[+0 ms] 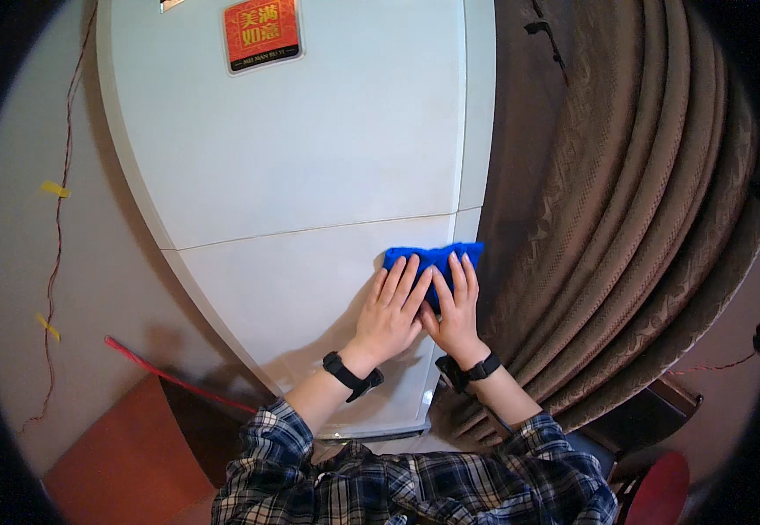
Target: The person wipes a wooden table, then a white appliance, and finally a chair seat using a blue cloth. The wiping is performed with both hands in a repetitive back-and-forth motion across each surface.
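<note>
A tall white appliance cabinet (301, 144) stands before me, with a seam across its front. Both my hands lie side by side on a blue cloth (442, 257), pressing it flat against the front near the right edge, just below the seam. My left hand (390, 312) has its fingers spread over the cloth's left part. My right hand (457, 312) covers the right part, its thumb close to the left hand. The cloth's top edge shows above the fingertips; most of the rest is hidden under the hands.
Brown patterned curtains (616, 216) hang close on the right. A red sticker (263, 34) is on the cabinet's upper front. At left, a twisted cord (58, 236) is taped to the wall, and a red stick-like thing (170, 377) slants near a reddish-brown panel (131, 459).
</note>
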The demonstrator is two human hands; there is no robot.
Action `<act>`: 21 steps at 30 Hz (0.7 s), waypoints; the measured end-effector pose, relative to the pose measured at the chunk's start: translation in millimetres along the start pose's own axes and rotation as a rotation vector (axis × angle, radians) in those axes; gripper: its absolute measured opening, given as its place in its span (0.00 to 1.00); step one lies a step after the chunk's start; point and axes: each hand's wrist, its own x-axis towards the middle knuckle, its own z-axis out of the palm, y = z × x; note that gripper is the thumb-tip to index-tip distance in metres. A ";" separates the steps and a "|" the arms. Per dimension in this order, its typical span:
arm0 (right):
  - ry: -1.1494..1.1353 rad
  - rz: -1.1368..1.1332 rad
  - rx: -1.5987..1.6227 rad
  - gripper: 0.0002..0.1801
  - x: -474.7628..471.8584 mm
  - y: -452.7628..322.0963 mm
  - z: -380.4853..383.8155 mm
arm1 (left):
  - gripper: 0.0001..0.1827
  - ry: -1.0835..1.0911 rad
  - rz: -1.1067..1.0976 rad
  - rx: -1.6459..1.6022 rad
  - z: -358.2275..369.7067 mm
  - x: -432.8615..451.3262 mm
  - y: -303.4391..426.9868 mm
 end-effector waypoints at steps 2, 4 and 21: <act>-0.042 0.025 0.000 0.32 -16.9 -0.1 4.6 | 0.41 -0.043 -0.014 0.047 10.0 -14.1 0.3; -0.102 0.018 0.020 0.33 -43.6 -4.5 7.1 | 0.40 -0.074 -0.013 0.019 20.1 -37.4 4.0; -0.086 -0.107 -0.032 0.33 33.6 2.5 -8.0 | 0.44 0.047 -0.090 0.084 -14.4 16.8 -10.4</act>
